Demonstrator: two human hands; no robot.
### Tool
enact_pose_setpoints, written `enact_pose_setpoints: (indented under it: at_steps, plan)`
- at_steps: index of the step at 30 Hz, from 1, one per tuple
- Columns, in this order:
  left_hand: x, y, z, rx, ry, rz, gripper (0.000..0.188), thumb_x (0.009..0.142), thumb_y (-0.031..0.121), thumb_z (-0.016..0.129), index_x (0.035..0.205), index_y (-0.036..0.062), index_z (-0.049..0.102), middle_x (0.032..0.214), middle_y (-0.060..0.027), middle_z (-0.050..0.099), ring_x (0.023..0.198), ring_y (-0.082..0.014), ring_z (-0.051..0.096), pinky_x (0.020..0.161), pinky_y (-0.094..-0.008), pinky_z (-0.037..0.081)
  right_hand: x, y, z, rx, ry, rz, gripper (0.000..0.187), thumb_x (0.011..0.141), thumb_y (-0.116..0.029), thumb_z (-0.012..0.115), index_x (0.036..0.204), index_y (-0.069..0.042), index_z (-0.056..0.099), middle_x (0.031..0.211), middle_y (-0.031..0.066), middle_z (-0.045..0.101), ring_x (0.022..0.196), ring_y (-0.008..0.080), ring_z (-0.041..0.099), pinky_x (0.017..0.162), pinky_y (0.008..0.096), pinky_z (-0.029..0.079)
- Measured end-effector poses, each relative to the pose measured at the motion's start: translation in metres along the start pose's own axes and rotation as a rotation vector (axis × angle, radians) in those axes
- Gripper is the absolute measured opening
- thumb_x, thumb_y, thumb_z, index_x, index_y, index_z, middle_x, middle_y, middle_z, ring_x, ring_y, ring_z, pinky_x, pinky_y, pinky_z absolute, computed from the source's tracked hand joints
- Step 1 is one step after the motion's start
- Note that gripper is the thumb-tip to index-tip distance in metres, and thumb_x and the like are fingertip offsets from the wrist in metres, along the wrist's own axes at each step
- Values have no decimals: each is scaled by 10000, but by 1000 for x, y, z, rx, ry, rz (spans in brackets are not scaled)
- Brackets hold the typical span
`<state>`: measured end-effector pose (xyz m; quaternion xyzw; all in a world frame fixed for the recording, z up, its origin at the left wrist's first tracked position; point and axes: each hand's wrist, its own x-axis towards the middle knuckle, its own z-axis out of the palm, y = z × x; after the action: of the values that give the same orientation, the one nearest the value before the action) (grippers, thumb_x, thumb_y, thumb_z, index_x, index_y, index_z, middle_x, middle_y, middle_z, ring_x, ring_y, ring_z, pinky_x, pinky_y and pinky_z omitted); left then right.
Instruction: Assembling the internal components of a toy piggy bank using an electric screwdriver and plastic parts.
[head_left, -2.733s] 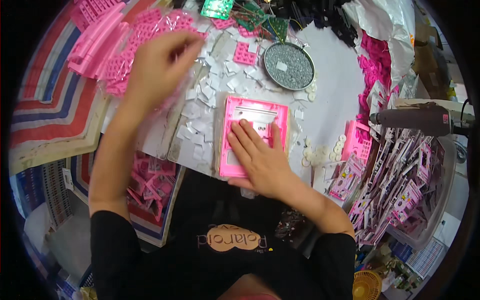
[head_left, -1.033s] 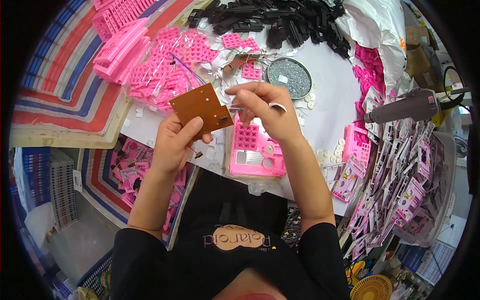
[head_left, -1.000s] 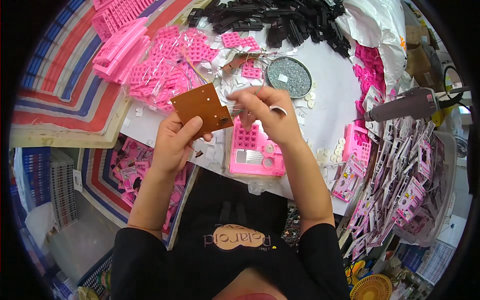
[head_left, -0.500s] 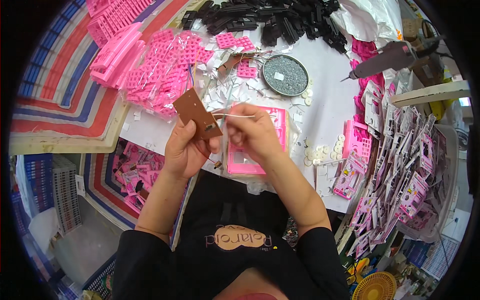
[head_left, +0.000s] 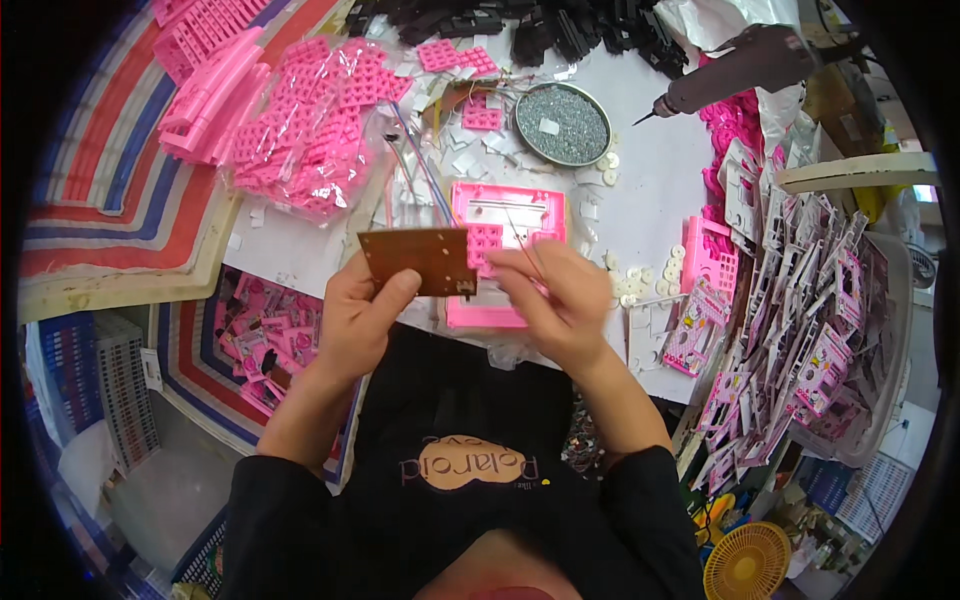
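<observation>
My left hand (head_left: pixel 365 305) grips a brown circuit board (head_left: pixel 415 258) by its left part, thumb on the face towards me. Blue and other coloured wires (head_left: pixel 428 180) rise from behind the board. Beside the board's right edge, my right hand (head_left: pixel 562 300) is closed with its fingertips pinched together, and a thin wire (head_left: pixel 522 232) runs along them. Beneath both hands lies a pink plastic case (head_left: pixel 487 316), partly hidden by the board and fingers. A pink keypad piece (head_left: pixel 484 238) shows in it, just left of my right fingertips.
A round dish of small screws (head_left: pixel 563 125) stands beyond the case. Bagged pink keypads (head_left: pixel 310 140) lie left, black plastic parts (head_left: pixel 560 30) at the back. An electric screwdriver (head_left: pixel 735 75) hangs at right, above stacked printed panels (head_left: pixel 790 310). White discs (head_left: pixel 650 280) lie nearby.
The board has turned level and moved slightly right and down. My right hand has moved right, from the pale wires to beside the board's edge. A pink keypad piece now shows in the case.
</observation>
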<state>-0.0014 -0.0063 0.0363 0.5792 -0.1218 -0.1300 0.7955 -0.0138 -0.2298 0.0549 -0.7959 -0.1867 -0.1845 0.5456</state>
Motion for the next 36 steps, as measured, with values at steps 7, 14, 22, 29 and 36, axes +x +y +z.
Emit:
enact_pose_setpoints:
  at_steps: [7,14,22,29,36]
  plan:
    - [-23,11,-16,414,-207,-15,167,939,28,630,1099,-15,647,1027,-127,667,866,-212,660,770,-334,518,-138,-28,-124,415,-457,1094,333,869,-11,727,1196,36,687,960,114,738,816,158,695,733,266,550]
    - [-18,16,14,520,-631,-53,207,887,106,705,1087,59,679,917,-123,680,785,-325,669,678,-380,521,-63,-54,-118,-298,-698,294,983,804,-764,591,1435,-14,514,1480,215,458,1335,457,387,1101,552,329]
    - [-40,-17,22,22,-413,-610,390,1033,117,526,1408,15,500,1154,-101,675,952,-120,658,718,-272,552,-20,3,-34,461,-579,622,277,918,-139,699,1132,36,689,1107,107,672,930,178,625,853,325,512]
    - [-43,-48,27,-380,-248,-684,539,1042,91,483,1549,20,314,1428,-127,524,1303,-182,512,1102,-349,402,14,62,-20,311,-459,617,340,897,-56,723,1219,-2,627,1119,70,687,1028,124,636,875,297,538]
    - [-44,-46,22,-281,-310,-678,562,1019,106,508,1541,14,320,1442,-134,517,1373,-239,472,1117,-392,385,22,83,-2,74,-512,508,373,857,-140,743,1199,-25,648,947,134,720,767,220,690,678,339,551]
